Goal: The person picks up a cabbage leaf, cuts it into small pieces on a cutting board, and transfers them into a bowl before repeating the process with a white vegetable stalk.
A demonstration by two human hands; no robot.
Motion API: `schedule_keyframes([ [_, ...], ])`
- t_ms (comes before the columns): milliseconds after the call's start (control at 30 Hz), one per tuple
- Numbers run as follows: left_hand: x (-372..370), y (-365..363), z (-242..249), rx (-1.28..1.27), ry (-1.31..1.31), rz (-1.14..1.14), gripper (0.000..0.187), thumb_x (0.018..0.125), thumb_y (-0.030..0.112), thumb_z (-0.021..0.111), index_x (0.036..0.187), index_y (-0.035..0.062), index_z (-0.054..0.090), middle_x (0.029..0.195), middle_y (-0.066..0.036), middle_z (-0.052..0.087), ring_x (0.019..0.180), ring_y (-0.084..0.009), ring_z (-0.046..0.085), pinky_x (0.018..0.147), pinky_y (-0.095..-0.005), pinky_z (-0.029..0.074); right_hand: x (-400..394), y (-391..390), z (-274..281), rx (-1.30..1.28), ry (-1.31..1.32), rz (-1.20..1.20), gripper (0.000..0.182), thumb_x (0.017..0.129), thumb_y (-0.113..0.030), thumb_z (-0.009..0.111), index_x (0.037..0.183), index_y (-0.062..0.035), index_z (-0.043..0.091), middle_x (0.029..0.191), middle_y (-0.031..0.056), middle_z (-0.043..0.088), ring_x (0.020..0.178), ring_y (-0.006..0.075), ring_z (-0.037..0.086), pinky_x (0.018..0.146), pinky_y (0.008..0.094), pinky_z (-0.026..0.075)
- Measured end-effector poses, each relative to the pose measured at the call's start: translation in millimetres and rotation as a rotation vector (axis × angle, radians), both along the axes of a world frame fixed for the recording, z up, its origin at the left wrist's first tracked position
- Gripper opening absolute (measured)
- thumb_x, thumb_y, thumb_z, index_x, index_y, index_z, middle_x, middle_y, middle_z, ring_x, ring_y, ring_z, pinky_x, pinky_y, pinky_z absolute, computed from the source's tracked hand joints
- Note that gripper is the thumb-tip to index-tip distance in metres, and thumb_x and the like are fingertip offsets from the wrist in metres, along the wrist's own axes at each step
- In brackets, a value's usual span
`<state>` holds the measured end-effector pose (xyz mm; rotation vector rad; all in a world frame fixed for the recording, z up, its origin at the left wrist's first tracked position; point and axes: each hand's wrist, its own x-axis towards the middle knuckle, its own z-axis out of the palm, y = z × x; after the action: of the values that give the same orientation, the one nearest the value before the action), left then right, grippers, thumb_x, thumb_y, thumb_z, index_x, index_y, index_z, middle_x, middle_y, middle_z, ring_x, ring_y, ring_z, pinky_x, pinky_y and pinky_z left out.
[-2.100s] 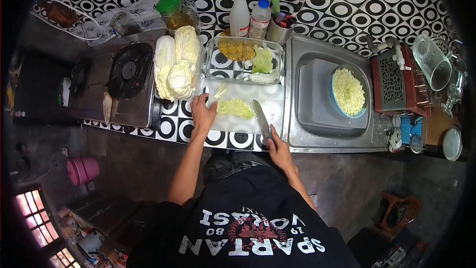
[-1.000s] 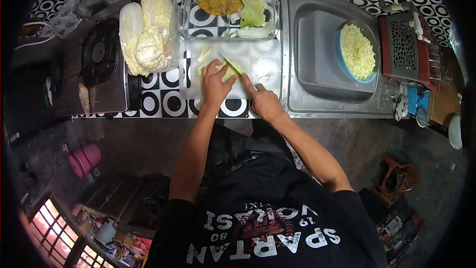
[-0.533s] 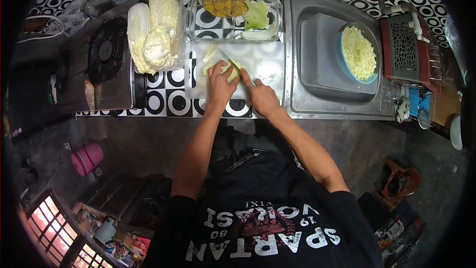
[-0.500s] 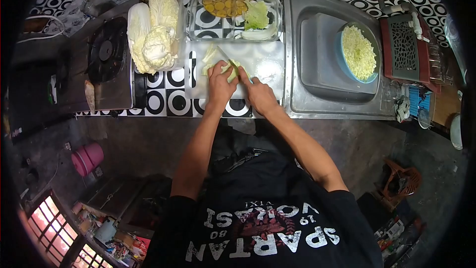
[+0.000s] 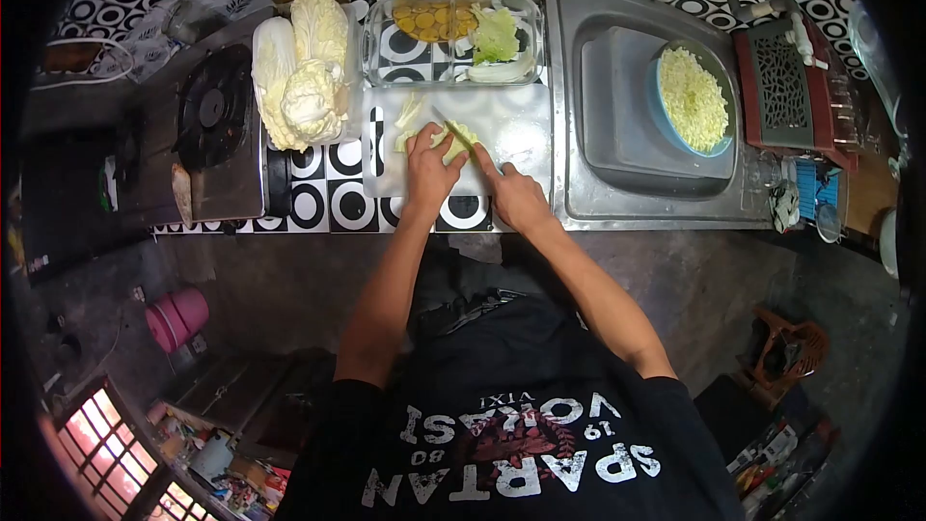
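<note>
My right hand (image 5: 518,195) is closed on the handle of a kitchen knife (image 5: 451,123), whose blade slants up and left over the board. Beside the blade, my left hand (image 5: 432,169) presses its curled fingers on a pale green napa cabbage leaf (image 5: 466,142). Under both lies a translucent white cutting board (image 5: 526,130). A small strip of cabbage (image 5: 409,111) rests on the board beyond my left fingers. Part of the leaf is hidden under my hands.
Behind the board stands a divided glass dish (image 5: 405,74) with leaf pieces and yellow slices. Napa cabbages (image 5: 313,68) are piled at left, near a stove (image 5: 210,106). A blue bowl (image 5: 672,130) of chopped cabbage sits in the sink (image 5: 603,178) at right.
The knife and my right hand have shifted slightly right and down. My left hand stays on the leaf. The whole view has tilted a little.
</note>
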<state>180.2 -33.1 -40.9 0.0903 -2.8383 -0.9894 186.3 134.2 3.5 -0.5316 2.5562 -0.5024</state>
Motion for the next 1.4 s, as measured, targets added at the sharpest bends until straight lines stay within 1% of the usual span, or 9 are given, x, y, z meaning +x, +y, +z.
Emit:
schedule_keyframes([
  [233,1,0,-3,0.02,0.022,0.002,0.038,0.069,0.02,0.074,0.1,-0.001,0.067,0.109,-0.008,0.05,0.097,-0.029,0.044,0.086,-0.0368,0.041,31,34,-3,-0.012,-0.028,-0.076,0.088,0.072,-0.003,0.06,0.145,-0.0224,0.014,0.092,0.0222,0.056,0.077,0.0416,0.061,0.069,0.0466,0.05],
  [300,2,0,-3,0.011,0.042,-0.013,0.039,0.069,0.021,0.074,0.1,-0.0011,0.066,0.109,-0.009,0.051,0.097,-0.0293,0.045,0.086,-0.0369,0.042,40,39,-11,-0.108,0.057,-0.255,0.083,0.074,0.001,0.055,0.144,-0.0229,0.018,0.083,0.0213,0.057,0.071,0.0401,0.059,0.065,0.0476,0.048],
  [433,5,-8,-2,0.002,0.096,-0.071,0.041,0.069,0.023,0.073,0.102,-0.001,0.066,0.109,-0.01,0.052,0.1,-0.0305,0.046,0.086,-0.0372,0.043,58,31,-11,-0.38,0.138,-0.356,0.072,0.079,0.002,0.051,0.143,-0.0087,0.02,0.075,0.0223,0.058,0.071,0.0405,0.058,0.066,0.0441,0.047],
  [600,8,-9,5,0.03,0.142,0.02,0.035,0.07,0.022,0.072,0.099,0.0031,0.067,0.108,-0.009,0.054,0.101,-0.0299,0.047,0.086,-0.038,0.044,66,29,-17,-0.689,0.23,-0.586,0.035,0.091,-0.018,0.054,0.121,-0.0007,0.051,0.076,0.0114,0.066,0.062,0.0157,0.062,0.057,0.0291,0.049],
  [767,9,-14,-1,-0.23,0.17,0.028,0.033,0.07,0.027,0.072,0.097,0.0093,0.069,0.109,-0.003,0.054,0.104,-0.0272,0.043,0.089,-0.0408,0.038,58,31,-2,-0.552,0.116,-0.483,0.034,0.092,-0.02,0.052,0.121,-0.0044,0.05,0.075,0.0154,0.065,0.064,0.023,0.064,0.06,0.0336,0.049],
  [833,9,-16,-5,-0.183,0.186,0.038,0.033,0.069,0.028,0.072,0.097,0.0103,0.069,0.109,-0.002,0.054,0.105,-0.0271,0.042,0.091,-0.0408,0.035,59,26,-1,-0.453,0.088,-0.46,0.033,0.091,-0.018,0.051,0.121,-0.0036,0.049,0.077,0.0197,0.063,0.071,0.0335,0.064,0.066,0.0378,0.049],
  [967,12,-17,-11,-0.113,0.25,0.081,0.034,0.068,0.03,0.074,0.096,0.0134,0.07,0.109,0.0,0.054,0.105,-0.0266,0.042,0.093,-0.0403,0.031,54,13,-4,-0.506,0.246,-0.345,0.034,0.087,-0.009,0.052,0.12,-0.0015,0.05,0.087,0.0255,0.06,0.076,0.0427,0.059,0.069,0.0472,0.047],
  [1133,13,-16,-13,-0.108,0.272,0.094,0.033,0.066,0.029,0.074,0.096,0.0144,0.069,0.109,0.001,0.055,0.106,-0.0261,0.042,0.093,-0.0411,0.031,47,8,2,-0.365,0.154,-0.18,0.062,0.079,-0.005,0.057,0.137,-0.0128,0.035,0.084,0.0203,0.057,0.069,0.039,0.059,0.064,0.0456,0.049],
  [1400,13,-16,-12,-0.106,0.274,0.089,0.032,0.065,0.027,0.074,0.094,0.0141,0.07,0.109,0.001,0.055,0.106,-0.0254,0.042,0.094,-0.0413,0.031,42,7,-8,-0.191,0.117,-0.086,0.07,0.075,-0.005,0.058,0.139,-0.0148,0.032,0.085,0.018,0.057,0.067,0.0375,0.06,0.063,0.0453,0.05],
])
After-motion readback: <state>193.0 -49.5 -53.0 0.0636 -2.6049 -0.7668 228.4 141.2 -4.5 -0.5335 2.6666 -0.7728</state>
